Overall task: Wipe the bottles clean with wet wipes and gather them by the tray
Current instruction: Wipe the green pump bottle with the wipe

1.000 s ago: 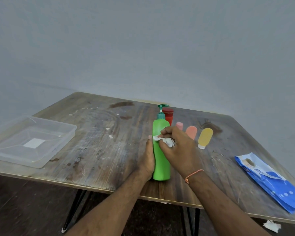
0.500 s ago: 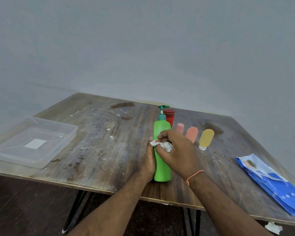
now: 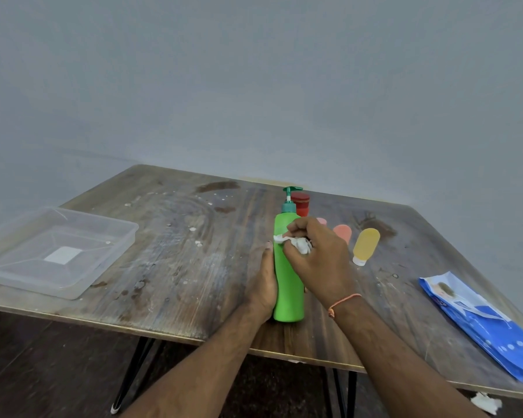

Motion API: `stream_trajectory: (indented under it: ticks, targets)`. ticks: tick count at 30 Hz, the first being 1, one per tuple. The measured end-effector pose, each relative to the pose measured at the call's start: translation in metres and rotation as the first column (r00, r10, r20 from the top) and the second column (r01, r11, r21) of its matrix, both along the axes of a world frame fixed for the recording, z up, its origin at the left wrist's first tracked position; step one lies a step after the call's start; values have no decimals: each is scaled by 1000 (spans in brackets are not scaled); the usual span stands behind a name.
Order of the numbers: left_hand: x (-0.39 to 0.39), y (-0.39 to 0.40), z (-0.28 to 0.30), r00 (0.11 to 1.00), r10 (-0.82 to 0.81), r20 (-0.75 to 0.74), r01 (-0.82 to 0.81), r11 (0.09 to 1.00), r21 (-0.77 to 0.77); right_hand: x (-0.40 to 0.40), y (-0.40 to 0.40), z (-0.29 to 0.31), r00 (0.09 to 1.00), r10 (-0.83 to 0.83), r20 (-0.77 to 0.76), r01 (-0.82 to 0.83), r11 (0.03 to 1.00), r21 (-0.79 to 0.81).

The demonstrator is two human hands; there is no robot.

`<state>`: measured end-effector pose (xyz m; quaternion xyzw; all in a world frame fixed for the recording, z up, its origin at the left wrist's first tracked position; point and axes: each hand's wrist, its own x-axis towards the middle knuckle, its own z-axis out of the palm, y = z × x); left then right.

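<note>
Bottle (image 3: 287,282) is green plastic with a pump top, upright on the desk (image 3: 178,260) near the front edge, well apart from the tray (image 3: 115,254) at far left. Long axis is vertical, pump nozzle aimed right toward the red-capped bottle (image 3: 301,202) behind it. Our left hand (image 3: 264,285) lies flat along its left side, fingers straight, bracing only. Our right hand (image 3: 317,257) pinches a crumpled wet wipe (image 3: 296,243) against the upper body. We'd judge it as a stiff shell, smooth and likely slick once damp, tall for its base so it tips easily; weight depends on fill, can't tell. We'd grab the mid body, not the pump neck. Three small tubes, pink (image 3: 322,221), orange (image 3: 343,232), yellow (image 3: 366,245), lie right of it, wipe pack (image 3: 480,321) further right
</note>
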<state>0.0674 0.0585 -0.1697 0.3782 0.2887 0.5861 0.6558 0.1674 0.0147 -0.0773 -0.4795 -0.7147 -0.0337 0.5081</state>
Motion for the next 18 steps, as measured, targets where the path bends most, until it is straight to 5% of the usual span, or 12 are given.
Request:
stream_trajectory:
  ticks: [18]
  targets:
    - [0,-5,8,999,10,46,-9,1000,-12,2,-3,-4,995,92,28,-91,995,-41]
